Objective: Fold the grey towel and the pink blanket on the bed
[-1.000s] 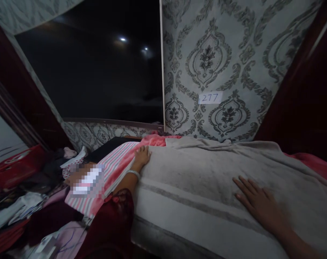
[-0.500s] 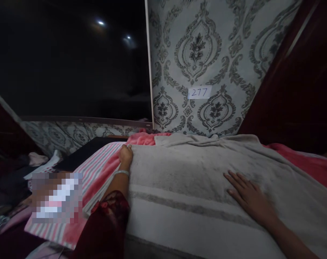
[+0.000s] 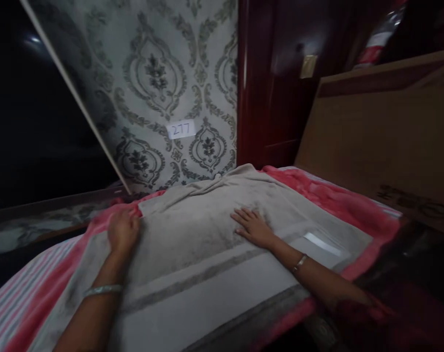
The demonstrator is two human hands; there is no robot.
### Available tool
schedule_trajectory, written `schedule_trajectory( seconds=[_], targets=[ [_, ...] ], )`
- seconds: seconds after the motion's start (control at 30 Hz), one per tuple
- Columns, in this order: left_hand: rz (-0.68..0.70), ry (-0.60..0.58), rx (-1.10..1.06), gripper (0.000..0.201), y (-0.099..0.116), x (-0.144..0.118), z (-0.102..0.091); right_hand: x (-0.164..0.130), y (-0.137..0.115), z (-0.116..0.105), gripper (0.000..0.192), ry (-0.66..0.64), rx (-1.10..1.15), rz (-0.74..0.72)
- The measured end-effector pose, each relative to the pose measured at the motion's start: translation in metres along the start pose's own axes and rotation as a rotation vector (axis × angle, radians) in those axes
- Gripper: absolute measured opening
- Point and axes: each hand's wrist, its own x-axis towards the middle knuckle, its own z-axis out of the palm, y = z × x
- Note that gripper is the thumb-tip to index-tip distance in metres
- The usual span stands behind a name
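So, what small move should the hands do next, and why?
Perhaps slide the right hand toward the far edge of the grey cloth and smooth it: folds bunch up there, and this hand rests palm-down on the cloth.

Grey cloth (image 3: 185, 239): matt, short soft nap, brushed look; paler bands look smoother. Pink cloth (image 3: 302, 186): matt, fluffy plush. Striped cloth (image 3: 31, 274): matt fabric; pile too blurred to call. Wallpaper (image 3: 156, 78): low sheen, printed pattern. Label (image 3: 181, 129): plain white paper. Screen (image 3: 31, 117): glossy black, reflects a lamp. Door panel (image 3: 269, 107): wood look, glossy dark red lacquer. Box (image 3: 383, 137): matt brown cardboard. Bottle (image 3: 377, 41): clear shiny plastic. Right bracelet (image 3: 300, 262): metal look, shiny. Left bangle (image 3: 102, 290): smooth, pale, material unclear.
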Motion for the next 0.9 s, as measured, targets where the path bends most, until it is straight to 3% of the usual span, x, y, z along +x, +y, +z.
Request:
schedule_trajectory(
  seconds=[0.13, 0.2, 0.27, 0.4, 0.67, 0.77, 0.9],
  targets=[
    [0.43, -0.358, 0.016, 0.059, 0.093, -0.016, 0.046, -0.001, -0.003, -0.005, 0.063, -0.036, 0.034, 0.015],
    [0.514, -0.412, 0.037, 0.061, 0.124, -0.035, 0.065, 0.0, -0.003, -0.007, 0.065, -0.044, 0.045, 0.01],
    [0.521, -0.406, 0.057, 0.057, 0.139, -0.052, 0.078, 0.005, 0.002, -0.01, 0.065, -0.067, 0.047, -0.02],
    [0.515, -0.401, 0.071, 0.056, 0.139, -0.063, 0.084, 0.019, 0.039, -0.022, 0.06, -0.129, -0.011, 0.006],
    [0.512, -0.407, 0.077, 0.056, 0.136, -0.058, 0.085, 0.029, 0.159, -0.051, 0.059, 0.136, 0.037, 0.64],
    [0.517, -0.4, 0.064, 0.056, 0.135, -0.059, 0.087, 0.037, 0.183, -0.058, 0.052, 0.199, 0.106, 0.78],
    [0.52, -0.374, 0.04, 0.055, 0.132, -0.058, 0.09, 0.056, 0.201, -0.062, 0.04, 0.22, 0.209, 0.852]
  ],
)
